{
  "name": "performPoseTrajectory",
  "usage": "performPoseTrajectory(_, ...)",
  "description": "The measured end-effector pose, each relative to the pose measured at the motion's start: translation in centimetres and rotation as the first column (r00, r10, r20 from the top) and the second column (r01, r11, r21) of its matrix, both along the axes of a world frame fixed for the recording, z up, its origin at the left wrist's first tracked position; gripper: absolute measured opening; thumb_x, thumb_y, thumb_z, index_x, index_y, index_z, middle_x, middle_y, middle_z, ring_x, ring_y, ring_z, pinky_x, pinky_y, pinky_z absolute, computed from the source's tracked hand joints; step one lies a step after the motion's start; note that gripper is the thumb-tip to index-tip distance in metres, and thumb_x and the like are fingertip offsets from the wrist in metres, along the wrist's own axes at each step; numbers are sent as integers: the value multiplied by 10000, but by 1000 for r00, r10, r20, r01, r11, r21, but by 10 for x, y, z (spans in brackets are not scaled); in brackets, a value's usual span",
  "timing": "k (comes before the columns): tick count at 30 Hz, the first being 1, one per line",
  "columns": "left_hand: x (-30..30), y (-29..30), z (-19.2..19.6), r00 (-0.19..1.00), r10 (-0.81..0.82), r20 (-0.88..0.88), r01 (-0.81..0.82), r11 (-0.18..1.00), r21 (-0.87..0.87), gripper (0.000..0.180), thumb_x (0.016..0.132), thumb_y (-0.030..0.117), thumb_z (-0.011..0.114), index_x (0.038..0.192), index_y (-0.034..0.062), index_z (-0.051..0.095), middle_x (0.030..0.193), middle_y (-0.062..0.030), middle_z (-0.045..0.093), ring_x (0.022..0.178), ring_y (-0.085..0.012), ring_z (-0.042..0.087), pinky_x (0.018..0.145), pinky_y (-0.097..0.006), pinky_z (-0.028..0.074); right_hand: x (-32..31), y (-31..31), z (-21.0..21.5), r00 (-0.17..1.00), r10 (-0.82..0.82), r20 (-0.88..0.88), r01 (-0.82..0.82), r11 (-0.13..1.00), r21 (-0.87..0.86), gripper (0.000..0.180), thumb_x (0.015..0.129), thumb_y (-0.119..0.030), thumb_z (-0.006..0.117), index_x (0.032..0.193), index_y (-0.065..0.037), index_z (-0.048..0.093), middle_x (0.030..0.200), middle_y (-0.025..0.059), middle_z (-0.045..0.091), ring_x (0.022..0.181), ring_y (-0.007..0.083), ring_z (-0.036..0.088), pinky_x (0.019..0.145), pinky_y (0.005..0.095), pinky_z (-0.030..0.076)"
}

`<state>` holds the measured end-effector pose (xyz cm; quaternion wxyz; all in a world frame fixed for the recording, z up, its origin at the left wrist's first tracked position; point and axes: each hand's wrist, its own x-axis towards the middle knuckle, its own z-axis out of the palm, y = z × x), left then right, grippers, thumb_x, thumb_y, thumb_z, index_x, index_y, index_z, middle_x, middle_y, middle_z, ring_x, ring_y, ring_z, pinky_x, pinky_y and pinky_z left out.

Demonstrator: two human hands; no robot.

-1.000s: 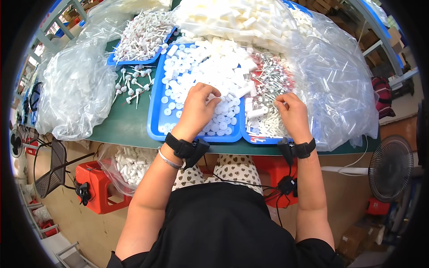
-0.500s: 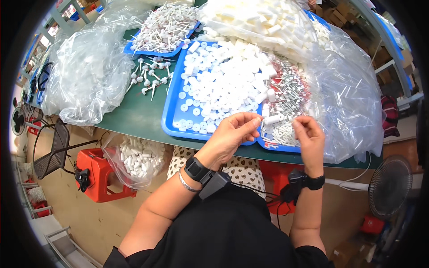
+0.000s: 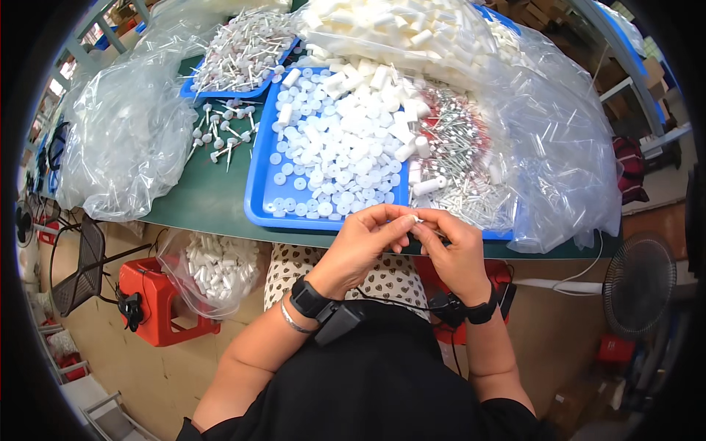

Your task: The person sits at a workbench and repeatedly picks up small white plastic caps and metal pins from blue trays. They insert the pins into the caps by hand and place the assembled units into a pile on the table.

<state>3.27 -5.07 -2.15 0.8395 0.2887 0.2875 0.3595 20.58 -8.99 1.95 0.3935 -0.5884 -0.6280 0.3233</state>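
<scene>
My left hand (image 3: 366, 239) and my right hand (image 3: 454, 246) meet fingertip to fingertip just in front of the near edge of the trays. Both are closed in a pinch. Between them shows the tip of a small white piece (image 3: 418, 219); its full shape is hidden by the fingers. Directly beyond lies a blue tray (image 3: 254, 209) full of translucent white discs (image 3: 334, 158) with centre holes, and white foam cylinders (image 3: 379, 77) at its back. Right of the discs, thin metal pins (image 3: 456, 140) are heaped, with short white sticks (image 3: 471, 202) nearer to me.
Another blue tray (image 3: 190, 90) at the back left holds pin-and-disc pieces; several more such pieces (image 3: 220, 132) lie on the green table (image 3: 195, 195). Large clear plastic bags (image 3: 129, 147) flank the trays. Below stand a red stool (image 3: 151, 301), a bag of white cylinders (image 3: 217, 272) and a fan (image 3: 640, 283).
My right hand has moved left and nearer to me, and its fingertips now meet those of my left hand. The view has shifted slightly.
</scene>
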Motion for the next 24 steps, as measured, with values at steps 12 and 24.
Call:
performPoseTrajectory(12,-7,-1,-10,949,33,313,41,973,-225,414,1007,169,557,1356,-37,475,1122,-94,640,910,-93,638,820,-212,543,7,-17,7,955,-94,280,46,984,173,113,825,-79,747,912,-22,704,726,94,650,570,198,603,531,310,450)
performPoseTrajectory(24,-5,-1,-10,970,40,242,11,979,-205,415,1001,186,575,1337,-44,496,1060,-60,654,879,-75,617,789,-210,526,12,-18,14,866,-49,497,-110,952,286,134,827,-75,711,958,-54,699,708,73,575,623,255,549,588,374,424)
